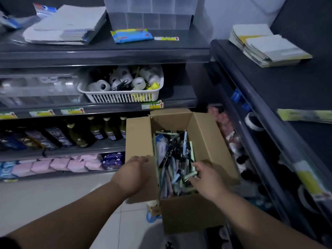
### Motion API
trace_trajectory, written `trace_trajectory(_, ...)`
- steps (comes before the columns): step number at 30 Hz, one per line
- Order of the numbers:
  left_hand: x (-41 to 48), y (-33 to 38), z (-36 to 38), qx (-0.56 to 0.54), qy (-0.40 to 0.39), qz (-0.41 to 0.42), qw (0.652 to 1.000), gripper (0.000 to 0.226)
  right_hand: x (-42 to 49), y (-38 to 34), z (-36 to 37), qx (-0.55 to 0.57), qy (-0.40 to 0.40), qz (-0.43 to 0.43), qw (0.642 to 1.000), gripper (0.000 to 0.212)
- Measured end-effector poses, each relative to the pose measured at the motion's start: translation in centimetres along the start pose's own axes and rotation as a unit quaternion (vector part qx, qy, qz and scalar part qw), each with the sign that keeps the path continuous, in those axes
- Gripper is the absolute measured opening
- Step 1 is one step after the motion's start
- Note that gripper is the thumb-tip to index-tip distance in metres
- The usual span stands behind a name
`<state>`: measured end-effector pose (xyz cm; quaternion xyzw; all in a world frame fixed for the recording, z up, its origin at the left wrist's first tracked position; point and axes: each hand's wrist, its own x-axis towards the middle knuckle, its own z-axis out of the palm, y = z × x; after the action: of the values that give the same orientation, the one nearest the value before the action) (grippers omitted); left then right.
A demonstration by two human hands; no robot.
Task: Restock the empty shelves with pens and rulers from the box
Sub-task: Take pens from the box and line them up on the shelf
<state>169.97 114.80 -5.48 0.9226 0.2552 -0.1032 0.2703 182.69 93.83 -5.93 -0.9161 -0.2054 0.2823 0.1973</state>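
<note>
head view: right hand (206,178) is nearer, fingers curled pinching a pale green pen (190,175) atop the pens lying front-to-back in the open brown cardboard box (206,133); left hand (133,173) grips its left flap.

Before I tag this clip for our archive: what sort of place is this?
Probably a small shop: dark shelves with yellow price tags on their edges, rows of bottles, and an open cardboard box of pens.
</note>
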Motion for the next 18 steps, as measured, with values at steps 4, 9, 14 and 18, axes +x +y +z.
trace_trajectory(4, 3.7, 1.3, 1.7, 0.033, 0.017, 0.032, 0.999, 0.042, 3.3, 0.4, 0.3, 0.009, -0.015, 0.022, 1.000, 0.052)
trace_trajectory(9, 8.5, 1.5, 2.7, 0.067, 0.060, 0.077, 0.993, 0.043, 6.7, 0.8, 2.4, 0.047, -0.040, 0.040, 0.997, 0.053)
trace_trajectory(14, 12.1, 1.3, 3.0, 0.027, 0.067, 0.103, 0.992, 0.045, 9.5, -0.1, 2.9, 0.072, -0.084, 0.110, 0.988, 0.044)
trace_trajectory(18, 12.5, 1.0, 3.1, 0.010, 0.073, 0.110, 0.991, 0.048, 10.0, -0.8, 3.7, -0.032, -0.227, 0.164, 0.959, 0.065)
